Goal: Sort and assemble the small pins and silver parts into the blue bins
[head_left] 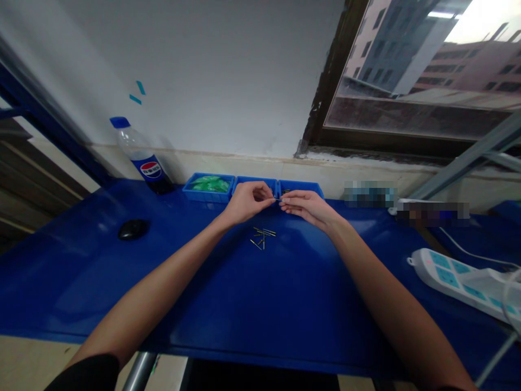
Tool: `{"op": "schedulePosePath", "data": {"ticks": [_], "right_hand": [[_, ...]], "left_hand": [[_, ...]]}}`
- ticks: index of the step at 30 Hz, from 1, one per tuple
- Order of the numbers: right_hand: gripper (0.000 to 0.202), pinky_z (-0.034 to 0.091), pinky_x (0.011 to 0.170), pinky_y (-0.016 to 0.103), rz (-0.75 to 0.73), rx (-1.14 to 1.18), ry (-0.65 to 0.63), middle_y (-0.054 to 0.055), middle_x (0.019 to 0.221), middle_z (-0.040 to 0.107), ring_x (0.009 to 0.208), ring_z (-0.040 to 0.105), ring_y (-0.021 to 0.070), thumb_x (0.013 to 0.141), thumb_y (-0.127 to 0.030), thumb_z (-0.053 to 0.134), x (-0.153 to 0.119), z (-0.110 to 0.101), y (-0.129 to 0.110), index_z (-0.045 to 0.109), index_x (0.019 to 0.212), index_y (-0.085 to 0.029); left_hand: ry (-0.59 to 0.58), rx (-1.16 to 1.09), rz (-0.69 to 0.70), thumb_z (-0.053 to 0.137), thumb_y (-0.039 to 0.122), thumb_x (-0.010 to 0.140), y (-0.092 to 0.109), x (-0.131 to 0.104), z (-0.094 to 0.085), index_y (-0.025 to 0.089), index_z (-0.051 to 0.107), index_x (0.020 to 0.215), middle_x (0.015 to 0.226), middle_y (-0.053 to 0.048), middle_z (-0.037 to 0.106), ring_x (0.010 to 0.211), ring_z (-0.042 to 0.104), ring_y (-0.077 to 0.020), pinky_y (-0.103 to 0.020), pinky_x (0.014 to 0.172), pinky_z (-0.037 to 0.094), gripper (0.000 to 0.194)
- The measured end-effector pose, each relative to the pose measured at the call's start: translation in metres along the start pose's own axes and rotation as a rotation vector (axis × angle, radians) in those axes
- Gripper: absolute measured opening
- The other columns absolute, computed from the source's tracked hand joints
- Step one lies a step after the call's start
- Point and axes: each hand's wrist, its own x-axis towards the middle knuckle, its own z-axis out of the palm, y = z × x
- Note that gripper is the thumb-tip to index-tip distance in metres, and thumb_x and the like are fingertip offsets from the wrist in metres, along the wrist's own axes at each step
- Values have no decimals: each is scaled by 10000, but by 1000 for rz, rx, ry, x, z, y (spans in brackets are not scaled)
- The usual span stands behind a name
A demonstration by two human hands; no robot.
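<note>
My left hand and my right hand meet fingertip to fingertip over the front edges of the blue bins. Both are pinched on a small thin piece between them, too small to make out. Several thin metal pins lie in a loose pile on the blue table, below my hands. Behind stand three blue bins side by side: the left bin holds green packets, the middle bin is mostly hidden by my left hand, and the right bin is partly behind my right hand.
A cola bottle stands against the wall at the left, with a black mouse in front of it. At the right lie a white power strip with cables and two blurred items. A metal frame rises at each side.
</note>
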Motion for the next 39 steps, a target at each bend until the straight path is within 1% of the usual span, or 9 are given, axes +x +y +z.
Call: {"op": "schedulePosePath", "data": {"ticks": [4,9,13,16,18,22,27,35,39], "right_hand": [[225,602,801,339,-23,13,39,83,863,788,799,730,186,718,-330,868,0,2,-1,796,879,-191],[246,570,681,284,-69,-72,112,78,787,772,708,707,163,689,-364,868,2,5,-3,775,798,-165],[209,511,570,229,-159,-189,304,74,724,754,628,671,136,725,-344,826,3,1,-7,756,745,-148],[165,498,541,207,-192,-198,473,83,824,781,655,689,134,775,-290,757,3,-7,-10,773,858,-148],[221,506,537,203,-188,-187,525,82,903,794,678,706,138,777,-253,734,3,-11,-11,772,972,-158],[257,514,530,201,-169,-173,518,82,960,798,689,718,142,779,-242,720,3,-13,-12,759,1024,-174],[196,514,537,198,-165,-179,462,89,965,798,684,712,134,795,-239,702,5,-11,-8,765,968,-172],[207,505,552,211,-153,-223,325,82,856,790,652,697,134,790,-335,742,10,-3,7,751,906,-164],[267,494,552,230,-193,-270,269,76,811,785,627,684,139,769,-411,766,9,4,16,741,877,-168]], "left_hand": [[-94,-7,12,726,293,831,-4,0,1,134,698,838,769,-44,745,674,679,-127,-254,673,555,161],[-189,30,51,691,251,854,-6,-1,1,146,709,874,848,-50,768,755,710,-149,-279,751,567,108],[-253,180,77,678,214,850,-5,0,-7,156,748,919,886,-49,781,807,716,-162,-281,777,540,114],[-406,298,71,668,177,836,-7,1,-17,159,779,920,861,-47,783,774,704,-157,-267,747,511,140],[-525,334,50,668,165,825,-9,0,-21,162,791,919,848,-44,784,750,699,-154,-257,724,500,155],[-672,373,5,682,145,805,-13,-2,-20,169,797,940,852,-38,787,740,701,-150,-237,700,491,179],[-748,426,-10,732,123,773,-15,-4,-14,169,801,937,849,-44,782,739,694,-151,-227,677,478,184],[-680,356,69,738,182,819,-21,-7,0,175,787,915,778,-33,742,677,658,-146,-238,654,462,108],[-668,377,125,719,76,755,-25,-10,8,180,762,822,738,-21,713,660,632,-155,-246,640,447,130]]}}
